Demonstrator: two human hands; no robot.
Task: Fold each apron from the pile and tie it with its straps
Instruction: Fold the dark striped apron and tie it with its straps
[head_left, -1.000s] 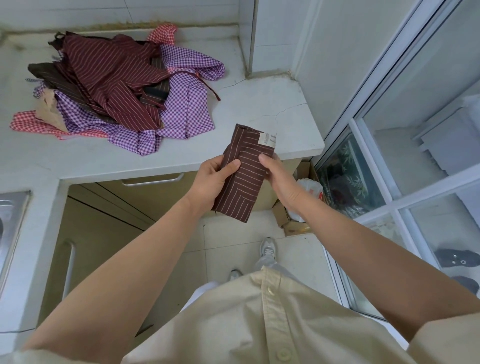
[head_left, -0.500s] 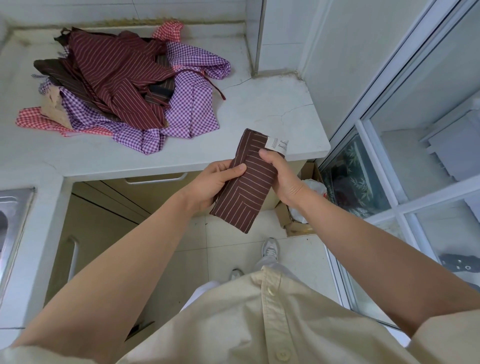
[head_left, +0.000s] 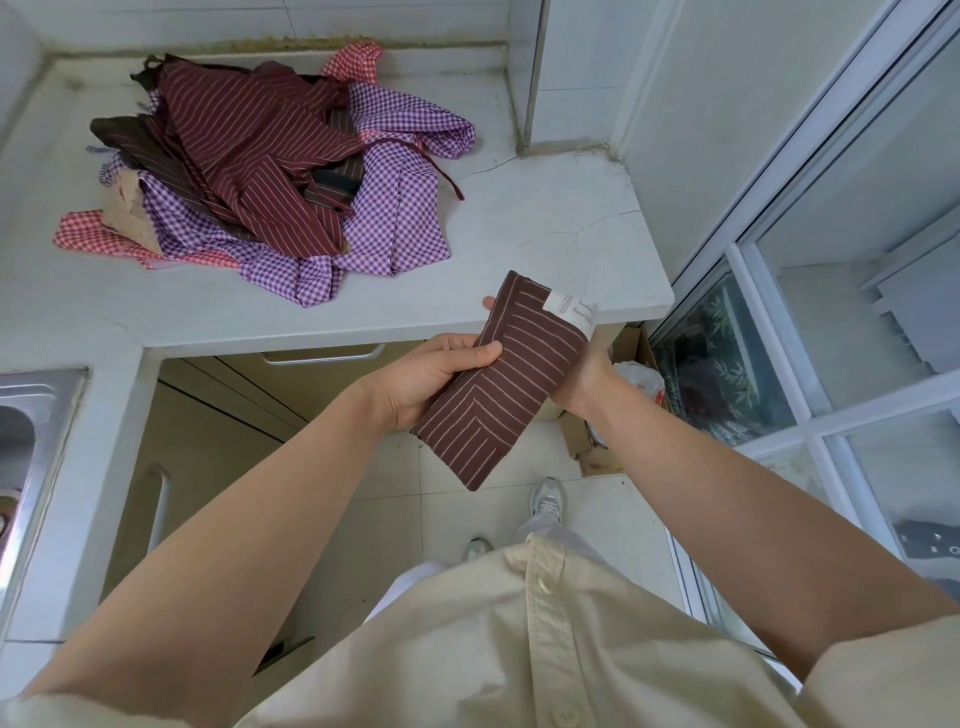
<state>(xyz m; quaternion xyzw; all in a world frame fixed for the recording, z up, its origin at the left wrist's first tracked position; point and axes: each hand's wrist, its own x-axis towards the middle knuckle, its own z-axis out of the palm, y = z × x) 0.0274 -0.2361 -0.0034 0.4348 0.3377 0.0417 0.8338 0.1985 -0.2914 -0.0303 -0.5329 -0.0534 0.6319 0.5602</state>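
Apron (head_left: 498, 384) folded small, held in air between your hands. Left hand (head_left: 431, 374) clamps it: thumb on front, fingers behind. Right hand (head_left: 584, 379) mostly hidden behind apron, grip unclear; one fingertip (head_left: 488, 302) peeks past far edge. Pinch folds tight while you find straps; none visible. Pile (head_left: 270, 166) well beyond fingertips.

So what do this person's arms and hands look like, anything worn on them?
Both are bare: the left hand and right hand wear no gloves, and no ring or watch shows. The left forearm and right forearm are uncovered. Higher up, the left sleeve and right sleeve are cream, part of a cream button-front shirt.
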